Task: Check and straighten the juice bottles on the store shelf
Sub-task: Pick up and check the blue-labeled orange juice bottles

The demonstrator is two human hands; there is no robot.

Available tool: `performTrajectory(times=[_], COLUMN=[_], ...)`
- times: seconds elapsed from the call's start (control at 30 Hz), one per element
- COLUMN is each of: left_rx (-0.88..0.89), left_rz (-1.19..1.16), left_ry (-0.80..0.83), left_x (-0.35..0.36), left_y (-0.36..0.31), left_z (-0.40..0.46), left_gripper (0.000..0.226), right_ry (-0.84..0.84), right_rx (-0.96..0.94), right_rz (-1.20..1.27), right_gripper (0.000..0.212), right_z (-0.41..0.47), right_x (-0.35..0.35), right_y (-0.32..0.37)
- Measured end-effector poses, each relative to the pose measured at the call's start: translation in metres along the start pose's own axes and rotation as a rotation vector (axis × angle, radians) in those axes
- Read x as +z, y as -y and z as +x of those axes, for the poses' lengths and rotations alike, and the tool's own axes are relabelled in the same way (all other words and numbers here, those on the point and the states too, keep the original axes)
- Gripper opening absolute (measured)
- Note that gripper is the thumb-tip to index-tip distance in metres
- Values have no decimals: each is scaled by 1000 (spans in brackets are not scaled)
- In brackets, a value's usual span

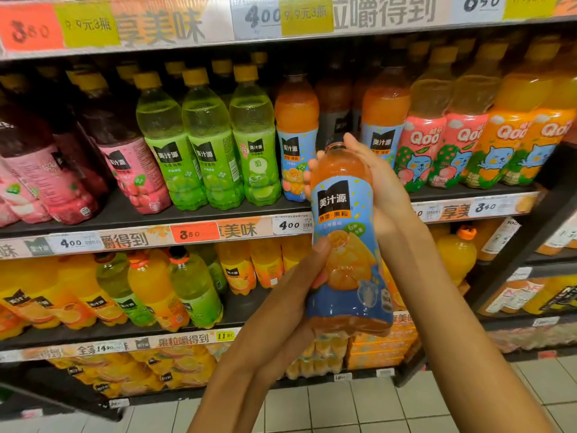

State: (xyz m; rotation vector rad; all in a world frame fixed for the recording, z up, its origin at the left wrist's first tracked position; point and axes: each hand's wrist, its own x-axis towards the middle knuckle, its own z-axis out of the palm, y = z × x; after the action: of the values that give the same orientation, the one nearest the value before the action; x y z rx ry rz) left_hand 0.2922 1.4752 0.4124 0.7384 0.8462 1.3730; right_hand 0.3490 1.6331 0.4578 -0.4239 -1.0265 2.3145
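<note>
Juice bottle (345, 235) with a blue label and orange contents is held up in front of the store shelf (150, 218), off the shelf board, label facing the camera and its top tipped slightly left. Both hands hold it. The left hand (290, 295) grips the lower half from the left, thumb lying across the fruit picture on the label, palm under the base. The right hand (371, 179) wraps the upper part from behind and the right, fingers curled round the shoulder and neck so the cap is mostly hidden.

Behind it, on the middle shelf, stand matching blue-label orange bottles (295, 135), with a gap in the front row just behind the held bottle. To their left stand green grape juice bottles (203, 142) and pink-label bottles (125, 151); to their right, Qoo bottles (452, 132). Price tags (195, 234) run along the shelf edge. Larger orange and green bottles (156, 289) fill the shelf below.
</note>
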Motion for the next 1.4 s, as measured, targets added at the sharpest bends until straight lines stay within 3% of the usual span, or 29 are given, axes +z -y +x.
performTrajectory(times=[0.1, 0.27, 0.37, 0.57, 0.7, 0.83, 1.0, 1.07, 1.27, 1.4], left_rx=[-14, -27, -35, 76, 111, 116, 76, 82, 318, 444], left_rz=[-52, -93, 29, 271, 415, 270, 62, 79, 320, 426], left_ry=[0, 18, -50, -170, -212, -176, 31, 66, -123, -160], left_x=[1, 1, -5, -18, -17, -18, -22, -20, -10, -5], left_y=[1, 0, 0, 3, 5, 9, 16, 22, 29, 32], left_z=[1, 5, 9, 11, 16, 20, 29, 34, 59, 79], left_gripper=[83, 76, 67, 47, 61, 62, 80, 75, 49, 52], right_ry=[-21, -41, -56, -196, -198, -68, 46, 50, 65, 76], right_rx=[35, 26, -76, -291, -334, -368, -427, -435, -631, -735], right_rz=[52, 24, -77, -261, -357, -339, -359, -368, -485, -526], right_gripper=[57, 53, 38, 28, 26, 23, 32, 33, 24, 30], right_z=[2, 3, 1, -1, -6, -15, -25, -27, -37, -37], right_x=[-2, -2, 2, 4, 9, 7, 2, 1, -9, -18], right_y=[-3, -1, 8, 22, 23, 25, 23, 23, 38, 46])
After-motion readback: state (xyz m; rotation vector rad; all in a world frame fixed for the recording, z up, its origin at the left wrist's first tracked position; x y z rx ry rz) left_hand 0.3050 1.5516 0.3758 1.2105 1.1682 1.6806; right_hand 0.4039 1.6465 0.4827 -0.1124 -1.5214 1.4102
